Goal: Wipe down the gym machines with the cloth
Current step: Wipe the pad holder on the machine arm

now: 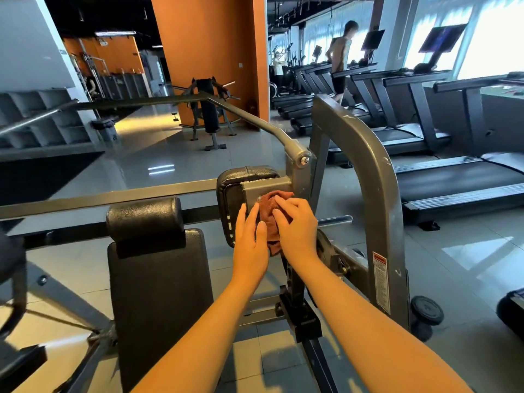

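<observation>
A crumpled red-brown cloth (268, 209) lies against the grey metal bracket (262, 188) behind a black pad (232, 188) of the grey gym machine (377, 177). My right hand (296, 228) holds the cloth from the right, its fingers curled over it and pressing it on the bracket. To the left of the cloth, my left hand (249, 239) has straight fingers laid flat against the pad's edge and the cloth's side. The cloth's lower end hangs down between both hands.
The machine's black seat back (158, 279) and head roll (144, 217) stand to the left. A long grey lever arm (255, 120) runs up and back. Treadmills (453, 177) line the right side, a person walking on one far off. Tiled floor lies beyond.
</observation>
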`<state>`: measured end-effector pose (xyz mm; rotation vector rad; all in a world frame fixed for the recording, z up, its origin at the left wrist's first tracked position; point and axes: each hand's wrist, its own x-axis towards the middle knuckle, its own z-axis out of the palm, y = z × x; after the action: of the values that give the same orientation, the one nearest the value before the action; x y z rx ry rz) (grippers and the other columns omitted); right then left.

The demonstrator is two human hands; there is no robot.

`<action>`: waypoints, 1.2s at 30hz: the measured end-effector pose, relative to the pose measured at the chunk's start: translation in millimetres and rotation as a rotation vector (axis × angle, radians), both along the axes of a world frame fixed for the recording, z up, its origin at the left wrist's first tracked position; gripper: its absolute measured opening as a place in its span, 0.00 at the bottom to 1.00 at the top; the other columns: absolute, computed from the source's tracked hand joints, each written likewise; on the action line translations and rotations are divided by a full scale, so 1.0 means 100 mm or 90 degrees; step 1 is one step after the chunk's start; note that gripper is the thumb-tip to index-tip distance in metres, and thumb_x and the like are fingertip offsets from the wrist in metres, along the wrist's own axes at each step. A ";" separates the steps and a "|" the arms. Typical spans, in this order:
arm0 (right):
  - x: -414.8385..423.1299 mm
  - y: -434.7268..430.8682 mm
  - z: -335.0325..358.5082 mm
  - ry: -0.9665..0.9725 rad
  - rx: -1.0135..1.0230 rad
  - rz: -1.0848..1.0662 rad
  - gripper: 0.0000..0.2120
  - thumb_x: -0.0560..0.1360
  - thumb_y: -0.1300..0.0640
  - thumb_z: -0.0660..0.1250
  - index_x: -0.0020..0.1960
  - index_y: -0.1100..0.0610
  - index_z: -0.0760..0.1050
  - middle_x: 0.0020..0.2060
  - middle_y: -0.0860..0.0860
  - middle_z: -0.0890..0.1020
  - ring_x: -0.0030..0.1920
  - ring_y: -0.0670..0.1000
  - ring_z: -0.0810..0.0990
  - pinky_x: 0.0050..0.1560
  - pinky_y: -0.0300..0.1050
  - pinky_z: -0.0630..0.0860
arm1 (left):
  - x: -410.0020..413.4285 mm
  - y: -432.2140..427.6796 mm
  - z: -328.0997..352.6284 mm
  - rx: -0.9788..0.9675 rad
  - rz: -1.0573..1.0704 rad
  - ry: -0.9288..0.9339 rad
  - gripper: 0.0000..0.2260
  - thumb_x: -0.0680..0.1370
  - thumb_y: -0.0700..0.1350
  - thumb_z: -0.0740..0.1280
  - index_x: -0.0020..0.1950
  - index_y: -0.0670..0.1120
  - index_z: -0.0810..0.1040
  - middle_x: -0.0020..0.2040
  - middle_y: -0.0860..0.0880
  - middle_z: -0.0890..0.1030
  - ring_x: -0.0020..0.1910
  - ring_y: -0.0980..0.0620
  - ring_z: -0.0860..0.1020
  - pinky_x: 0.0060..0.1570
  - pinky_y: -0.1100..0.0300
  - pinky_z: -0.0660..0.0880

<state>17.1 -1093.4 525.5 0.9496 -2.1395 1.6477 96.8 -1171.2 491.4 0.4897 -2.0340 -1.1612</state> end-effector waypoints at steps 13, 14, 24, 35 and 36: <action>-0.06 -0.12 0.11 0.039 0.018 0.094 0.17 0.83 0.60 0.62 0.71 0.57 0.75 0.70 0.51 0.75 0.69 0.44 0.69 0.64 0.20 0.59 | 0.00 0.05 0.00 0.055 0.026 0.036 0.25 0.83 0.58 0.52 0.81 0.57 0.54 0.82 0.54 0.56 0.80 0.59 0.54 0.79 0.51 0.56; -0.07 -0.10 0.09 0.021 0.005 0.107 0.16 0.83 0.60 0.62 0.70 0.57 0.75 0.68 0.51 0.75 0.66 0.40 0.70 0.63 0.21 0.62 | 0.00 0.06 0.00 0.062 0.025 0.036 0.25 0.83 0.58 0.52 0.80 0.58 0.54 0.82 0.55 0.56 0.80 0.58 0.54 0.79 0.49 0.57; 0.01 0.21 -0.24 -0.019 0.006 0.068 0.14 0.82 0.62 0.64 0.66 0.58 0.78 0.62 0.48 0.78 0.61 0.42 0.74 0.63 0.28 0.70 | 0.08 0.01 0.00 0.014 -0.019 -0.023 0.22 0.85 0.57 0.53 0.79 0.61 0.54 0.83 0.57 0.50 0.75 0.69 0.50 0.71 0.69 0.55; 0.20 0.08 -0.40 -0.081 0.009 0.047 0.10 0.81 0.63 0.65 0.58 0.53 0.81 0.51 0.43 0.79 0.53 0.34 0.77 0.56 0.27 0.72 | 0.25 -0.11 -0.24 0.048 -0.094 -0.041 0.24 0.85 0.54 0.58 0.79 0.63 0.52 0.78 0.61 0.59 0.77 0.60 0.60 0.74 0.57 0.62; 0.19 0.14 -0.39 -0.063 -0.003 0.030 0.10 0.81 0.63 0.65 0.58 0.53 0.81 0.51 0.42 0.78 0.54 0.32 0.76 0.56 0.24 0.70 | 0.25 -0.11 -0.24 0.039 -0.106 -0.047 0.24 0.85 0.52 0.59 0.79 0.62 0.54 0.79 0.59 0.60 0.76 0.59 0.62 0.73 0.61 0.63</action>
<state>36.6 -1079.7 486.7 0.9430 -2.1916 1.7548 121.3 -1182.0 467.0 0.4048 -2.1406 -1.3254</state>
